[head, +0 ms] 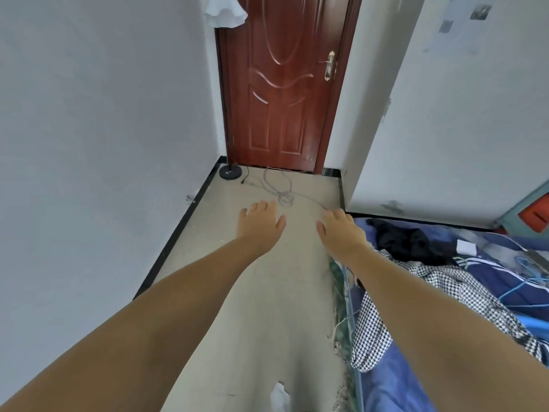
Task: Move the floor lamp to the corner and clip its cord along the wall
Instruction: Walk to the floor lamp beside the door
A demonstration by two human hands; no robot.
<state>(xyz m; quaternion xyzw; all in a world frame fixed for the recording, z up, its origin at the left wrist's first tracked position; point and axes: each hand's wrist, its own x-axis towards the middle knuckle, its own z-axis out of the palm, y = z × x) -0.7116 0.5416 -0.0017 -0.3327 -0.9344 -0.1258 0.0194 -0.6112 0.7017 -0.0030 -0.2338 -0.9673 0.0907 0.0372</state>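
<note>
The floor lamp stands in the far left corner beside the door: its round black base rests on the floor and its white shade shows at the top edge. A thin pole between them runs along the door frame. A grey cord lies in loose loops on the floor in front of the door, with a dark plug end near the base. My left hand and my right hand reach forward over the floor, fingers apart and holding nothing, just short of the cord.
A closed red-brown door fills the far end. White walls with black skirting line the narrow floor strip. A bed with piled clothes and hangers borders the right side. A small metal doorstop sticks out from the left wall.
</note>
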